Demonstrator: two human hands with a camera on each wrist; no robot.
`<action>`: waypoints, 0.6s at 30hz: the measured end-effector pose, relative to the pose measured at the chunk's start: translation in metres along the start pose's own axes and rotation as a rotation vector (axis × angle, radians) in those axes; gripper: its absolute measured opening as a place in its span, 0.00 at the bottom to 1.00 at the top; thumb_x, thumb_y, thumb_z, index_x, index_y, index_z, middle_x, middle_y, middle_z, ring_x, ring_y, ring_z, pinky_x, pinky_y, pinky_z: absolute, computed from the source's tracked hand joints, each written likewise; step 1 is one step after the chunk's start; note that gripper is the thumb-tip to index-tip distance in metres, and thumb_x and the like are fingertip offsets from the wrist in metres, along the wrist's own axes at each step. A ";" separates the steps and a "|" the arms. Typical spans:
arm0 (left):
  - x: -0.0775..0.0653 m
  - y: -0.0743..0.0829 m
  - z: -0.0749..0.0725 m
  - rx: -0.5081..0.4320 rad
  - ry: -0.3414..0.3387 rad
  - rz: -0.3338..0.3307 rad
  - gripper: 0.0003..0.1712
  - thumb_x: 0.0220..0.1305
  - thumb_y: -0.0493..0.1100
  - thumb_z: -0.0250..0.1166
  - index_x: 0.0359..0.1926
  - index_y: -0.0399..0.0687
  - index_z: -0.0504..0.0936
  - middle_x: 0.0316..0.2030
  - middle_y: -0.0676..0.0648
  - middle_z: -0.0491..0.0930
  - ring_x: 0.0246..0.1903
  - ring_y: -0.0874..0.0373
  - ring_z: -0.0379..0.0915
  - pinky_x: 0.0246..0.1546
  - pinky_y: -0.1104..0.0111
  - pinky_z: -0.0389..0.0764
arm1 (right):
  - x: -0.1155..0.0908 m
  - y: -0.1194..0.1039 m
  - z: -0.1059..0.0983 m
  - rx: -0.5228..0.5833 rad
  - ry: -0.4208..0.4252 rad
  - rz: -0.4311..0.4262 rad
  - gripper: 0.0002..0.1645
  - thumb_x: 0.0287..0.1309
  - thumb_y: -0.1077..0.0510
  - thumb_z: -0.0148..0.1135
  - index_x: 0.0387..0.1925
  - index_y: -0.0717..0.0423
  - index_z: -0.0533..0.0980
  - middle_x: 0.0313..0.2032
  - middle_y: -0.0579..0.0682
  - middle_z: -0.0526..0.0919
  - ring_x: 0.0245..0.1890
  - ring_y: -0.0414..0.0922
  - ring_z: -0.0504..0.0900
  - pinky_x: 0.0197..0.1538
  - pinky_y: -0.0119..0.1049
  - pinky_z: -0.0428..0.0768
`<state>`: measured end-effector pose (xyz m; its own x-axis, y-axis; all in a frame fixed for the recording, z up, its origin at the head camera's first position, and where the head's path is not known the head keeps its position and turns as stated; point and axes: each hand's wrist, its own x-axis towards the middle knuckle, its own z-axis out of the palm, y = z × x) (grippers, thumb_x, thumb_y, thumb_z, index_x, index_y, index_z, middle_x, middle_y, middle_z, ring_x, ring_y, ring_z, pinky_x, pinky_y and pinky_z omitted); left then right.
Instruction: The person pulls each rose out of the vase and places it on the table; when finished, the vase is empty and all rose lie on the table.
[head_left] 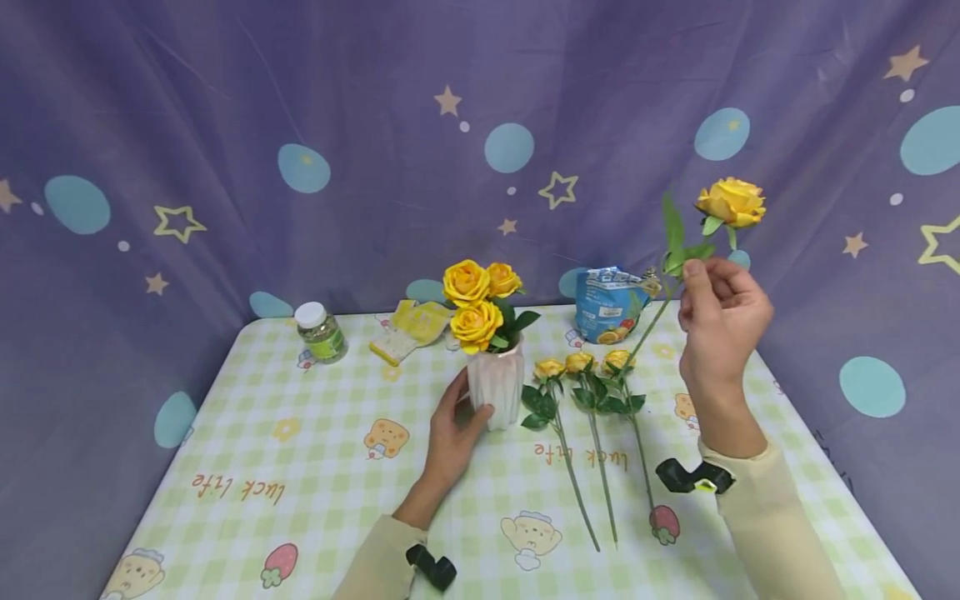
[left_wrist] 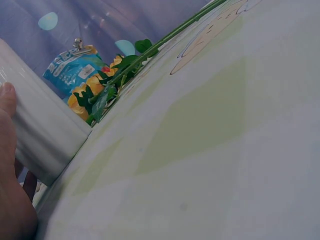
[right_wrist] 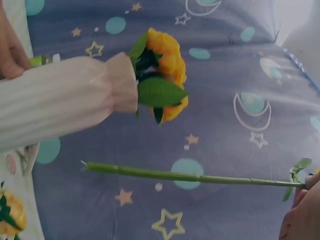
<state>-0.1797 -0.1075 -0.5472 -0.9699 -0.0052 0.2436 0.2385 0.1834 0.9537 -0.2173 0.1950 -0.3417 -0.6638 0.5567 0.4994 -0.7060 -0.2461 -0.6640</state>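
Observation:
A white fluted vase stands upright on the table with several yellow roses in its mouth. My left hand grips the vase low on its side, thumb across the front; in the left wrist view the thumb lies on the vase wall. Raised to the right, my right hand pinches the stem of another yellow rose just below its leaves. That rose's bare stem slants down toward the vase and is apart from it in the right wrist view.
Three yellow roses lie on the checked tablecloth right of the vase, stems toward me. Behind them stands a blue pouch with a metal clip. A white-lidded jar and a yellow packet sit at the back left. A purple curtain hangs behind.

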 end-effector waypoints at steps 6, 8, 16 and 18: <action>0.001 -0.003 -0.002 0.001 0.014 0.035 0.42 0.77 0.38 0.73 0.85 0.43 0.66 0.76 0.39 0.75 0.74 0.43 0.74 0.75 0.47 0.76 | -0.001 0.004 -0.019 -0.112 -0.016 0.161 0.08 0.68 0.71 0.73 0.31 0.65 0.83 0.22 0.51 0.85 0.15 0.38 0.72 0.17 0.26 0.64; 0.002 -0.004 -0.002 0.001 0.014 0.051 0.42 0.77 0.38 0.73 0.85 0.43 0.66 0.76 0.38 0.75 0.73 0.43 0.74 0.74 0.48 0.77 | -0.002 0.007 -0.027 -0.168 -0.018 0.199 0.08 0.69 0.70 0.72 0.31 0.64 0.84 0.22 0.49 0.85 0.15 0.38 0.73 0.17 0.25 0.65; 0.001 -0.009 0.000 -0.011 0.016 0.047 0.42 0.76 0.37 0.73 0.85 0.44 0.67 0.75 0.40 0.77 0.72 0.44 0.75 0.73 0.53 0.78 | -0.019 0.024 -0.066 -0.383 0.012 0.388 0.08 0.71 0.65 0.74 0.32 0.59 0.85 0.23 0.45 0.87 0.16 0.36 0.73 0.17 0.24 0.67; 0.001 -0.008 0.000 -0.015 0.017 0.048 0.42 0.76 0.37 0.73 0.85 0.44 0.67 0.75 0.40 0.77 0.72 0.44 0.75 0.73 0.52 0.78 | -0.022 0.029 -0.076 -0.415 0.034 0.447 0.09 0.70 0.65 0.75 0.32 0.58 0.85 0.22 0.44 0.86 0.16 0.36 0.73 0.16 0.24 0.68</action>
<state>-0.1828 -0.1088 -0.5551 -0.9565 -0.0134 0.2915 0.2852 0.1686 0.9435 -0.2041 0.2360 -0.4146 -0.8608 0.4973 0.1086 -0.2008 -0.1359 -0.9702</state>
